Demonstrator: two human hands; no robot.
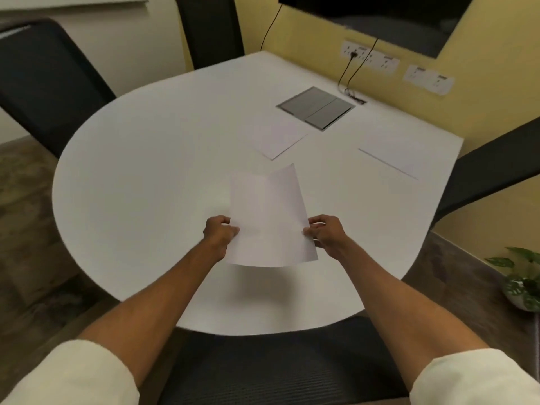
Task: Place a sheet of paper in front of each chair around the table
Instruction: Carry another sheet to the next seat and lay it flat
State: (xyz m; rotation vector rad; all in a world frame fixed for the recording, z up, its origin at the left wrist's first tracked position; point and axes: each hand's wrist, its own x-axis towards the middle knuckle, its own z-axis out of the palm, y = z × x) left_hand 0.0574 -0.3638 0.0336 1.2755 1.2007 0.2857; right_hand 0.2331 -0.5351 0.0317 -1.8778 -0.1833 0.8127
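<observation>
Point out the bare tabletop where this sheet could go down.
Bare: the near edge under the held sheet, by the near chair, and the whole left half toward the left chair. Taken: middle sheet beside the grey hatch, and the right sheet by the right chair.

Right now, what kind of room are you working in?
Probably a small office meeting room: a white table ringed by dark office chairs, a cable hatch set in its top, and wall sockets below a mounted screen.
</observation>
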